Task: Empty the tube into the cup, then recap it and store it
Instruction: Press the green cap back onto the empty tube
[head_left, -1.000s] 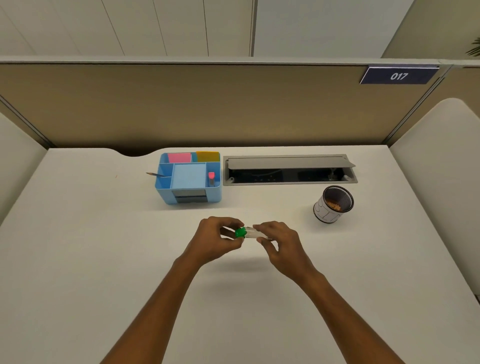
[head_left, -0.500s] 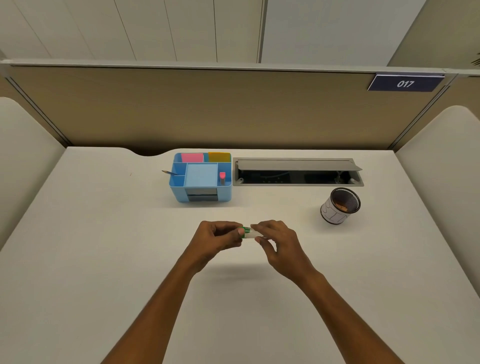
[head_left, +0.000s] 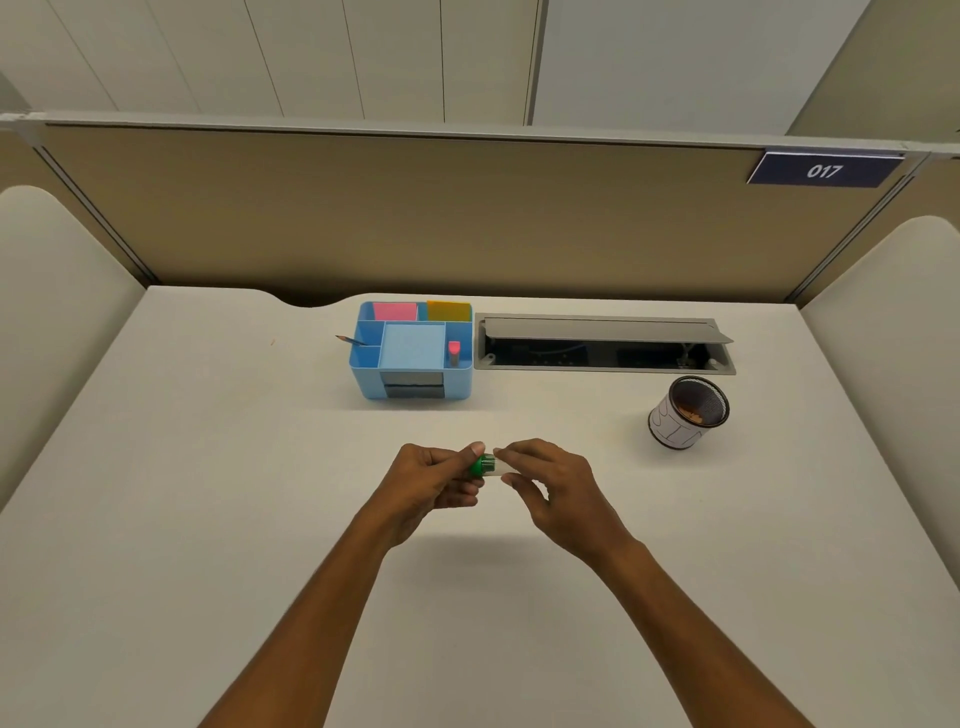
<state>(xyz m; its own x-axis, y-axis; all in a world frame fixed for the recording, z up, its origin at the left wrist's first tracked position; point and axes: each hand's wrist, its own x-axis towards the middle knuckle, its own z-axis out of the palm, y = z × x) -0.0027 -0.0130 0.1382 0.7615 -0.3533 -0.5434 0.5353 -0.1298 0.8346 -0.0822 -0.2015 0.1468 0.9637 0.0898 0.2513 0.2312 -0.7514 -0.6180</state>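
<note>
The white desk (head_left: 208, 519) carries one blue organiser (head_left: 410, 358) at 12 o'clock and one mesh cup (head_left: 688, 413) at 2 o'clock. Two hands meet at centre, a left hand (head_left: 428, 486) and a right hand (head_left: 556, 486), sharing one green-capped tube (head_left: 491, 464). One pencil (head_left: 350, 340) and one numbered sign (head_left: 826, 169) complete the count.

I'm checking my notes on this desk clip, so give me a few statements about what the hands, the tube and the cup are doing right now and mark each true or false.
1. Both hands hold the tube above the desk. True.
2. The left hand is at the green cap. True.
3. The cup lies tipped over, left of the hands. False: it stands upright, to the right of the right hand.
4. The blue organizer sits beyond the hands. True.
5. The tube is stored in the organizer. False: it is in the hands.
</note>
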